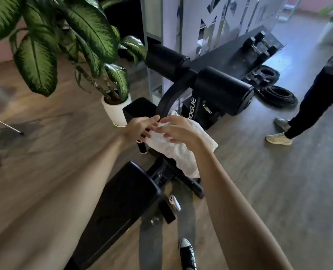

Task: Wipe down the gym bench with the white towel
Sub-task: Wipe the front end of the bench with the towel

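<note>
A black padded gym bench [120, 199] runs from the lower left toward the middle, with two black foam rollers [222, 90] at its far end. The white towel [183, 151] lies draped over the bench's seat section near the rollers. My right hand [179, 131] rests on top of the towel with fingers spread and slightly curled. My left hand [140, 126] reaches the towel's left edge, fingers apart and touching the cloth. The seat pad under the towel is mostly hidden.
A potted plant [115, 112] in a white pot stands left of the bench. Dumbbells [259, 45] and black ropes [276, 96] lie at the back right. A person's legs [302, 117] stand at the right. A phone [166, 211] and white object [175, 202] lie on the floor beside my shoe [188, 254].
</note>
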